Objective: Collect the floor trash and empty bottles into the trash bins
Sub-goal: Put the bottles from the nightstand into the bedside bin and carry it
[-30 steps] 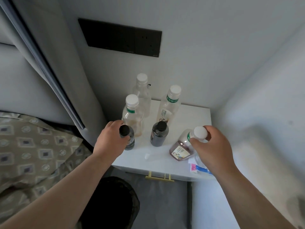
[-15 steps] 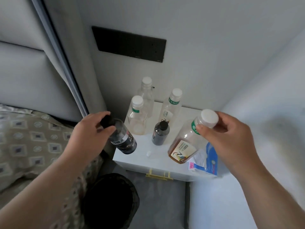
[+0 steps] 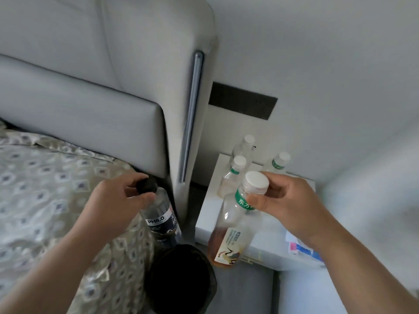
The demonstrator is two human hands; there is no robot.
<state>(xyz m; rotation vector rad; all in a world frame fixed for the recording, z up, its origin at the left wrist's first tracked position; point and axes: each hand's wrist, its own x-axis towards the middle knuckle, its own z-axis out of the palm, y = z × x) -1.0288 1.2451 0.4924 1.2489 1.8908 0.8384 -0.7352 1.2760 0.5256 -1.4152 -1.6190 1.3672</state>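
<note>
Three clear bottles with white caps stand together at the far side of the nightstand (image 3: 204,223): a plain bottle (image 3: 246,147) at the back, a second bottle (image 3: 234,177) nearer, and a third bottle (image 3: 280,162) to the right, the last two with green neck bands. A pink and blue packet (image 3: 302,249) lies at the near right edge of the nightstand, partly hidden by the right forearm. A black trash bin (image 3: 181,279) stands on the grey floor, between the bed (image 3: 45,189) on the left and the white nightstand on the right. The bed has a patterned cover and a grey padded headboard (image 3: 90,91). A dark panel (image 3: 242,103) is on the white wall.

The left hand (image 3: 118,200) grips a water bottle (image 3: 162,219) by its black cap; the bottle hangs tilted just above the far rim of the bin. The right hand (image 3: 288,205) pinches a tea bottle (image 3: 233,234) at its neck, under the white cap. This bottle has a little brown liquid at the bottom and hangs just to the right of the bin.
</note>
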